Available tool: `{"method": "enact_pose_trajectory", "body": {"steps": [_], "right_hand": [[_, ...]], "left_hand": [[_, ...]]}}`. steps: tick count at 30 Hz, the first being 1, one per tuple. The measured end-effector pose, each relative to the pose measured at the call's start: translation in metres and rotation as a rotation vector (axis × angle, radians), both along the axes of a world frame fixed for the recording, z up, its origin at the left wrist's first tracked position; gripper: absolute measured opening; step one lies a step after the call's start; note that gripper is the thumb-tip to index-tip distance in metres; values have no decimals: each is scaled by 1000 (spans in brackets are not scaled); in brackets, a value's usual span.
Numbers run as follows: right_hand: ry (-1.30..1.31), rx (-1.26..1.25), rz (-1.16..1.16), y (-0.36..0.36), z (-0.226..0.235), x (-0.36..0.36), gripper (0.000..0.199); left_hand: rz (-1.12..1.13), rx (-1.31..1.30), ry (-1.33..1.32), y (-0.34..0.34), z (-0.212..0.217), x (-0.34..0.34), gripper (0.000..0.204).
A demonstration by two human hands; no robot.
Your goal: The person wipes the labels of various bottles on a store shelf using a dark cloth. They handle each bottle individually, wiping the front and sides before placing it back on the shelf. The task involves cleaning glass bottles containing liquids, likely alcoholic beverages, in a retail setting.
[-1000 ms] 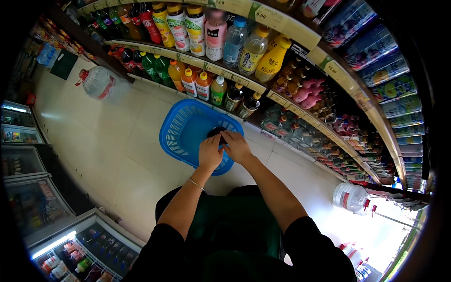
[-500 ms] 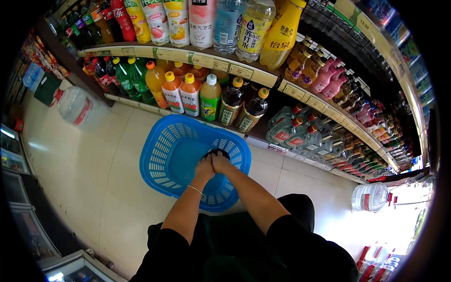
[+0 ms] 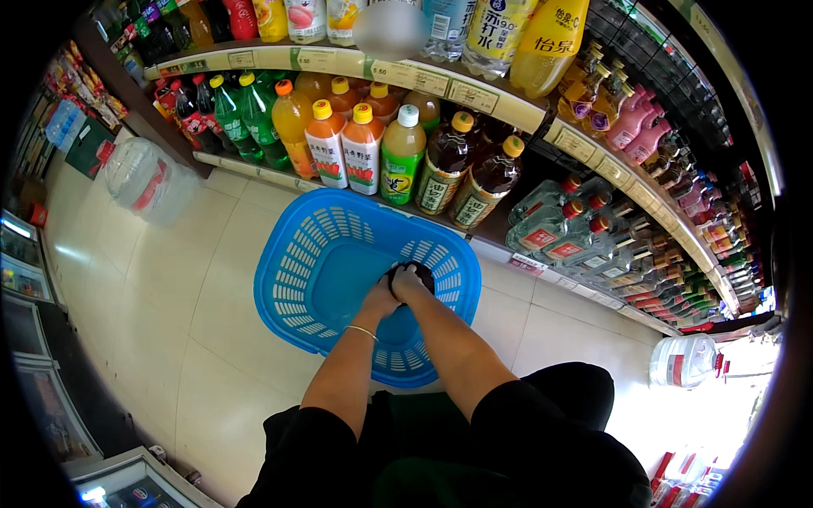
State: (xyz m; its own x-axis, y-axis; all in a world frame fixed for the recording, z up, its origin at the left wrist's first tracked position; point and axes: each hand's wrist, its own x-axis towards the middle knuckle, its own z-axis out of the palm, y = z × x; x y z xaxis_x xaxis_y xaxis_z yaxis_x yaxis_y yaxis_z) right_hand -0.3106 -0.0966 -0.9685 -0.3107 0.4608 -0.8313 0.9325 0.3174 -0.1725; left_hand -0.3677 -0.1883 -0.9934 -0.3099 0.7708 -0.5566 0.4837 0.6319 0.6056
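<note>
Both of my hands are inside a blue plastic basket [image 3: 292, 334] with slotted walls, which stands on the floor. My left hand [image 3: 383, 298] and my right hand [image 3: 410, 285] are close together, fingers curled around a dark, crumpled-looking bundle [image 3: 426, 275] near the basket's right side. The hands cover much of the bundle, so its exact kind does not show. A thin bracelet [image 3: 362, 331] circles my left wrist.
Beyond the basket, a shelf [image 3: 500, 227] holds juice bottles [image 3: 362, 152], dark tea bottles [image 3: 487, 186] and clear liquor bottles [image 3: 550, 229]. Large water jugs [image 3: 140, 178] stand at left, another jug [image 3: 684, 361] at right. Glass-fronted cabinets [image 3: 51, 411] line the left edge.
The view has shifted, so the basket and shelf look larger and the bottles lie further right. My hands stay together on the dark bundle in the basket.
</note>
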Motion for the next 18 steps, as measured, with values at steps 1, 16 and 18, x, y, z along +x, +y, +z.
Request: {"method": "enact_pose_trajectory", "body": {"steps": [1,16,18], "right_hand": [[38,27,-159,2,-6,2,53],[958,70,291,76,183,58,42],[1040,145,218,96,207,89,43]], "left_hand": [[11,12,-11,2,4,0,82],[437,867,-25,71,124,-8,39],[443,1073,-122,92,156,25,40]]}}
